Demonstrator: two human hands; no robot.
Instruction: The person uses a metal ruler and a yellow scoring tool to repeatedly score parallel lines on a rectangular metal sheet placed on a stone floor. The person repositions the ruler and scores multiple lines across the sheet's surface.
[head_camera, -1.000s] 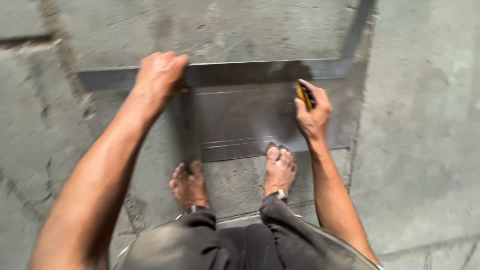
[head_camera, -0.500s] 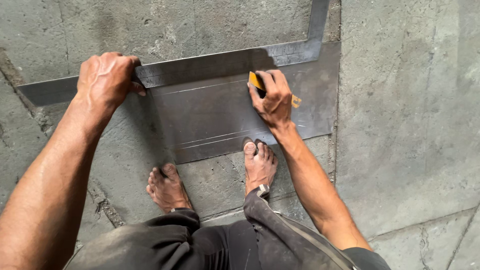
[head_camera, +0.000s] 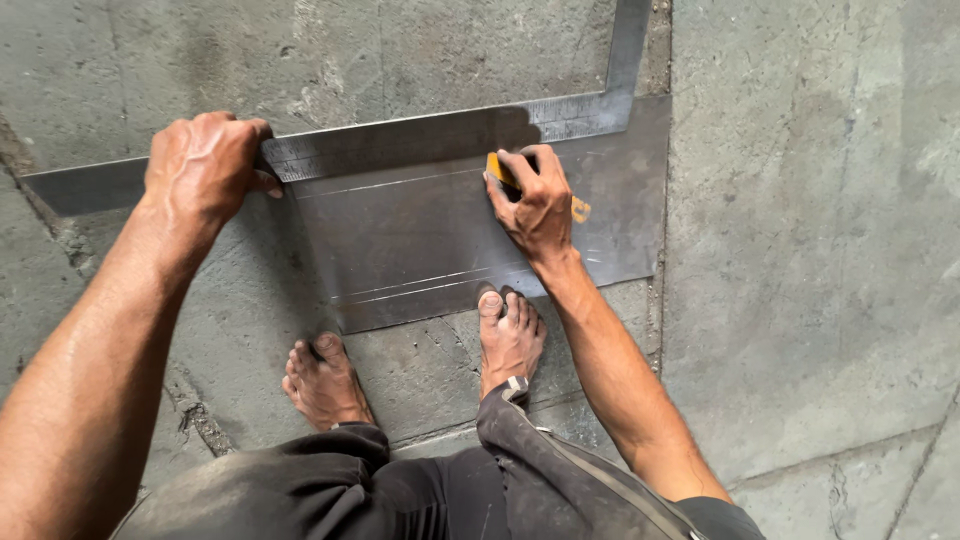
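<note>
The person crouches over a thin grey sheet of metal (head_camera: 420, 250) lying flat on the rough concrete floor (head_camera: 800, 250). The left hand (head_camera: 205, 165) presses down on a long L-shaped steel square (head_camera: 400, 145) laid across the sheet's far edge, fingers curled over the blade. The right hand (head_camera: 535, 205) has its fingers closed tight around a short yellow marking tool (head_camera: 500, 170), its tip set against the square's edge.

The square could, I think, skate sideways if the left hand's pressure eases, since only one end is pinned and the corner end lies free; the line would then run crooked beside the faint scribed lines already there. The sheet itself might shift too, though the bare right foot (head_camera: 510, 335) has its toes on the near edge. The bare left foot (head_camera: 320, 380) stands on concrete just off the sheet. Dark trouser knees (head_camera: 420, 490) crowd the near side and limit the reach.
</note>
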